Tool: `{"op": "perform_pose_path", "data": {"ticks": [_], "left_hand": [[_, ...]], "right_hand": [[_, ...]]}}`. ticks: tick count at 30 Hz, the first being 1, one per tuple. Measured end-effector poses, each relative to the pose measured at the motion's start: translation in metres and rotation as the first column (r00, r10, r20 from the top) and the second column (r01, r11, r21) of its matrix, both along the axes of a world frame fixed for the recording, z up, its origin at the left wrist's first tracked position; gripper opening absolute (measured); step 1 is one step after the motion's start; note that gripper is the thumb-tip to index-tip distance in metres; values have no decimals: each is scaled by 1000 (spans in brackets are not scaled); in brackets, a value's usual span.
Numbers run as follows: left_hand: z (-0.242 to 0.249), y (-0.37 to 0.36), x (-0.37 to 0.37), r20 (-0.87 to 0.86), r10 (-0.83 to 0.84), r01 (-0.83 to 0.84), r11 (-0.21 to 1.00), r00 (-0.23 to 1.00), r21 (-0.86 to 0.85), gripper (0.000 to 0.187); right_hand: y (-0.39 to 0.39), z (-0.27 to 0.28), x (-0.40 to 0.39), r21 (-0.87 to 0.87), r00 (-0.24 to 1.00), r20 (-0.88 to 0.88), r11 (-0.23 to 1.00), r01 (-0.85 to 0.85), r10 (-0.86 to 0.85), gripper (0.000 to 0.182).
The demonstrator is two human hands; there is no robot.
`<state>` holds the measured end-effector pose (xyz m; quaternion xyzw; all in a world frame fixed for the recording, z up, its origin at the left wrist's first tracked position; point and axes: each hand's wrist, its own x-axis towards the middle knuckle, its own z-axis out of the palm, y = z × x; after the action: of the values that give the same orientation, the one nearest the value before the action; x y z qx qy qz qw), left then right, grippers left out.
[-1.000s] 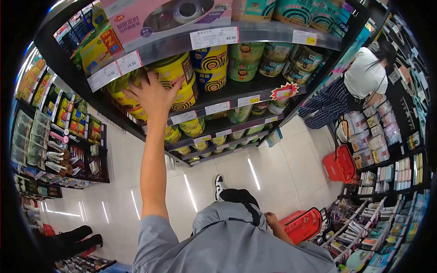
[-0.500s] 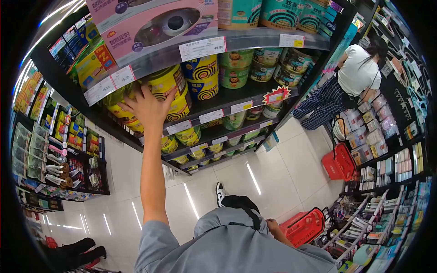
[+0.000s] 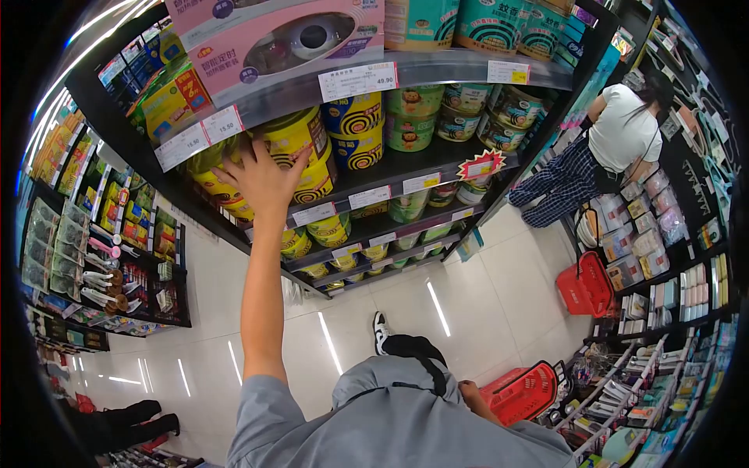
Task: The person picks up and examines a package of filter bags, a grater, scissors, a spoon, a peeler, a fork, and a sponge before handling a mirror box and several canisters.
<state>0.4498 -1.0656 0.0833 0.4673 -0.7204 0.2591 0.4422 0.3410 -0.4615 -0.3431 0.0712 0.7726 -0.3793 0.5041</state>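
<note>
My left hand (image 3: 264, 178) reaches up to the shelf with its fingers spread over the yellow tins (image 3: 292, 136). The fingertips touch or lie very near the tins, under the shelf edge with price labels (image 3: 201, 137). Blue-and-yellow tins (image 3: 355, 148) stand to the right of them, then green tins (image 3: 410, 117). Low in the view, my right hand (image 3: 470, 391) is by my side, near a red basket (image 3: 521, 392). Its fingers are too small and hidden to make out, and whether it grips the basket cannot be seen.
Pink boxes (image 3: 273, 51) sit on the upper shelf. A person in a white top (image 3: 624, 129) stands at the right aisle, with another red basket (image 3: 585, 285) near them. Racks of goods (image 3: 624, 390) line the lower right. Another person's dark-clothed legs (image 3: 133, 421) show at lower left.
The shelves and the person at the right appear shifted slightly rightward in the view. My left hand stays spread at the yellow tins.
</note>
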Motion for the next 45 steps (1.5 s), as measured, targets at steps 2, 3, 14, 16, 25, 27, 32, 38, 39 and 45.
{"op": "perform_pose_path", "data": {"ticks": [2, 3, 14, 16, 25, 27, 32, 38, 39, 45], "left_hand": [[0, -2, 1, 6, 3, -3, 1000, 1000, -12, 77], [-2, -2, 1, 10, 4, -4, 1000, 1000, -15, 74], [-5, -4, -2, 24, -6, 6, 1000, 1000, -18, 84], [-5, -5, -3, 28, 10, -10, 1000, 1000, -16, 84], [-8, -13, -2, -7, -6, 6, 1000, 1000, -15, 85], [-7, -12, -2, 7, 9, -9, 1000, 1000, 19, 85], [-5, -13, -4, 22, 20, -22, 995, 1000, 100, 88], [-14, -20, -7, 37, 15, -18, 995, 999, 95, 94], [-16, -19, -7, 69, 6, -13, 995, 998, 101, 94], [-15, -22, -13, -8, -86, 87, 994, 996, 68, 92]], "right_hand": [[-16, 26, 0, 139, 999, -2, 990, -35, 35, 18], [-23, 28, -1, 143, 1000, 8, 989, -29, 28, 18], [-148, 26, -61, -180, 963, -189, 957, -228, 194, 19], [-191, 47, -75, -239, 950, -242, 937, -254, 196, 17], [-327, 142, -108, -530, 956, -243, 803, -272, 163, 9], [-342, 152, -113, -554, 958, -238, 788, -270, 162, 9], [-382, 196, -137, -689, 953, -300, 679, -252, 48, 18], [-438, 263, -170, -819, 891, -441, 453, -351, -106, 64], [-446, 266, -173, -812, 871, -473, 450, -373, -131, 66], [-451, 265, -191, -659, 746, -654, 577, -482, -124, 66]]}}
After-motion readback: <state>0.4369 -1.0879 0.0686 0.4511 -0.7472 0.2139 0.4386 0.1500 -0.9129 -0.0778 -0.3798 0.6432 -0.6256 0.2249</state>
